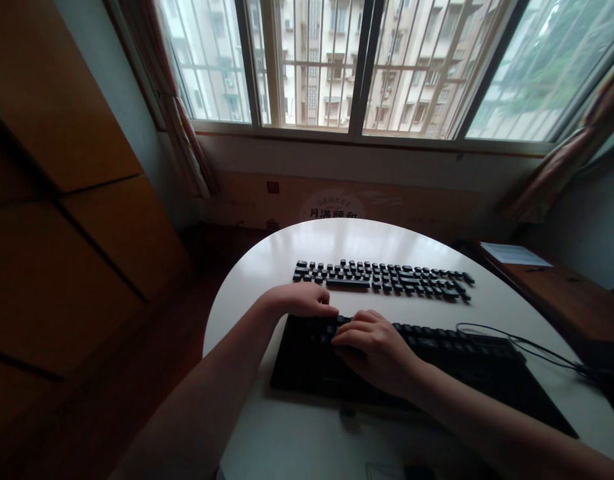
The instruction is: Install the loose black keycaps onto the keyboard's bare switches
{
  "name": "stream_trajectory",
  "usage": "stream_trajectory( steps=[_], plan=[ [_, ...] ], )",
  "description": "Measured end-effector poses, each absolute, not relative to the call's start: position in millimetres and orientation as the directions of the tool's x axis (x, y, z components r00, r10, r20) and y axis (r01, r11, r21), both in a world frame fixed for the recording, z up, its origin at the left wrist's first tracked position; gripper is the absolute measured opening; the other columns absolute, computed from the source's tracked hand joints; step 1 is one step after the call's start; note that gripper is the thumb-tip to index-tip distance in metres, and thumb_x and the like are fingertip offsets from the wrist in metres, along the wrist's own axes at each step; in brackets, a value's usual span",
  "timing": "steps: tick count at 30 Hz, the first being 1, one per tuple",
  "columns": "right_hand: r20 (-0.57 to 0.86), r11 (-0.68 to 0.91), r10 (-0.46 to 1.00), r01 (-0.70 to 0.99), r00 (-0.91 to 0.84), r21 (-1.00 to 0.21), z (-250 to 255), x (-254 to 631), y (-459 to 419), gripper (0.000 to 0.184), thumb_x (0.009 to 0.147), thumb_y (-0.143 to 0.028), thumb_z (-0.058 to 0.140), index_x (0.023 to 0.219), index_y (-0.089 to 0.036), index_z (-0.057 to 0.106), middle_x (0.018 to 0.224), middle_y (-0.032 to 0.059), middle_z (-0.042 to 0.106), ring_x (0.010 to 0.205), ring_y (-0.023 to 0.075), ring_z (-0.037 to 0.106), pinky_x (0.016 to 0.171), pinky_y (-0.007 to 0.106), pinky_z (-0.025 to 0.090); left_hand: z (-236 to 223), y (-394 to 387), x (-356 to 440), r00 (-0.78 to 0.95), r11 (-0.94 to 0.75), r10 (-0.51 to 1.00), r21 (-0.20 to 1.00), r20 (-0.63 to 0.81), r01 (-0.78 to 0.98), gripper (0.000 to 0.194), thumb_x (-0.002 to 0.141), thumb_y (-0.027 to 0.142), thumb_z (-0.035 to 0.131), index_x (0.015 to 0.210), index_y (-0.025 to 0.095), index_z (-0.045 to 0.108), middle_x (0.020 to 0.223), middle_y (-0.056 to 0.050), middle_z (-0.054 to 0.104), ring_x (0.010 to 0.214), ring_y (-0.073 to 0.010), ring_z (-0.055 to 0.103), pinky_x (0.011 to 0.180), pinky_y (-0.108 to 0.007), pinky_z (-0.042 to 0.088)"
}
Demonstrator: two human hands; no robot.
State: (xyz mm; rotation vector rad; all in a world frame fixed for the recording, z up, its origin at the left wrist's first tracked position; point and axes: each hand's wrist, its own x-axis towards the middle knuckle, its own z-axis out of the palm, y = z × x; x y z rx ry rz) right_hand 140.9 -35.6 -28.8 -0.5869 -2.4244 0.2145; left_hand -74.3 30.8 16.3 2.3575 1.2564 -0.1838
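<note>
Got 2 forearms (207, 400) closest. See right hand (377, 345) loosely curled over keyboard (307, 373), left hand (303, 300) half-closed beside those fingers (355, 331); can't tell grip. See keycaps (409, 281) beyond both.

The right hand (377, 343) is over the black keyboard (479, 363) — the left hand (304, 300) near loose keycaps (354, 284).

White table (257, 270), black keycaps (409, 281), apparently black keyboard (307, 363).

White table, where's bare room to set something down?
The table is bare between the loose keycaps and its far rim, also between them and its left rim. Crowded: around the keyboard, left hand, right hand and cable.
</note>
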Motion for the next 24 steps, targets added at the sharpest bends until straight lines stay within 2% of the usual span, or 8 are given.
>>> stream_trajectory(
  steps=[9,24],
  plan=[
    [0.556,0.869,0.494,0.363,-0.669,-0.335,-36.1,141.3,-35.8,0.01,0.088,-0.02,0.065,0.091,-0.024,0.073,0.094,0.001,0.077,0.081,0.0199,0.064,0.077,0.038,0.047,18.6,30.6,-75.0,0.585,-0.462,0.731,0.377,-0.351,0.803,0.05,0.088,0.062,0.05,0.097,0.016,0.068,0.094,-0.006,0.07,0.08,-0.0189,0.061,0.065,-0.027,0.042],
    [0.555,0.873,0.486,0.396,-0.675,-0.283,-31.9,140.0,-36.8,0.01,0.088,-0.02,0.066,0.088,-0.026,0.074,0.092,0.0008,0.077,0.081,0.0201,0.061,0.08,0.038,0.043,18.6,32.4,-77.8,0.597,-0.464,0.717,0.392,-0.359,0.794,0.05,0.087,0.064,0.052,0.097,0.018,0.067,0.093,-0.004,0.07,0.08,-0.0186,0.06,0.066,-0.026,0.042]
  ],
)
